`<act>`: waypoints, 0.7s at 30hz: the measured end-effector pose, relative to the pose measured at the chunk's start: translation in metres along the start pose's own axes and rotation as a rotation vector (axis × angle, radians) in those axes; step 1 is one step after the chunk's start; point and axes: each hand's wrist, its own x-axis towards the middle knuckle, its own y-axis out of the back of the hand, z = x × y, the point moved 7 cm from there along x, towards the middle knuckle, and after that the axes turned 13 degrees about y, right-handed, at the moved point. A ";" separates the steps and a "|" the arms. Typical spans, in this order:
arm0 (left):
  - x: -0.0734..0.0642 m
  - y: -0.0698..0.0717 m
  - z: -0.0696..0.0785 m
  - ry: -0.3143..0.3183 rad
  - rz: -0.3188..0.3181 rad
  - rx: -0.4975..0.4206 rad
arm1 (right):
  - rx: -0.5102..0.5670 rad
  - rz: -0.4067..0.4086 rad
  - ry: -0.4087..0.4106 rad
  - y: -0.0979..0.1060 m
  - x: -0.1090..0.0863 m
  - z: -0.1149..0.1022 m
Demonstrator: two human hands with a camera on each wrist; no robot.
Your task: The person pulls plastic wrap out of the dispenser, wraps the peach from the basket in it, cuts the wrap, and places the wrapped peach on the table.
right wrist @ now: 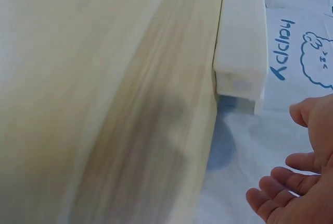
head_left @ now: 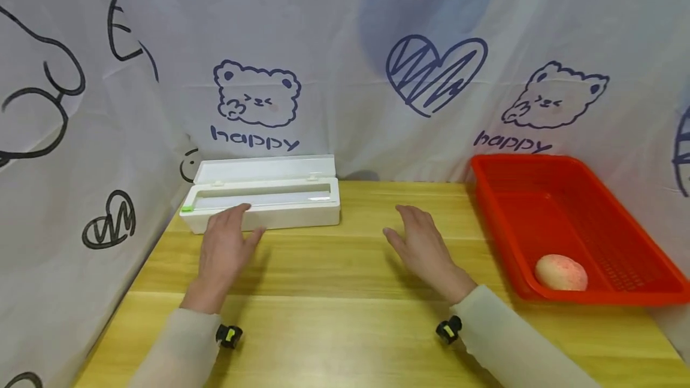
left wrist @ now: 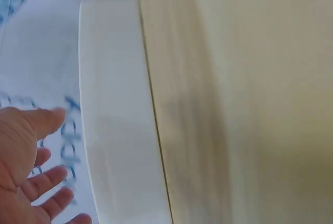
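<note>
My left hand [head_left: 224,250] hovers in front of the left part of a long white box [head_left: 291,218], fingers loosely spread and holding nothing. The box's lid [head_left: 264,168] stands raised at the back, and a pale sheet or roll [head_left: 264,199] shows inside, with a small green piece [head_left: 187,209] at the left corner. In the left wrist view, the same hand [left wrist: 26,166] has its thumb and fingers apart beside the white box [left wrist: 119,114]. Over the table to the right of the box is my right hand [head_left: 426,250], empty with relaxed fingers.
A red plastic basket [head_left: 496,244] stands on the right side of the wooden table [head_left: 323,328]. Inside, near its front left corner, lies a pinkish peach [head_left: 561,272]. A white cloth [head_left: 350,118] with drawn hearts and bears hangs behind the table and along the left.
</note>
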 end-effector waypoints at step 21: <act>0.049 -0.008 -0.117 0.603 -0.178 -0.374 | 0.451 -0.141 -0.141 -0.084 0.076 -0.031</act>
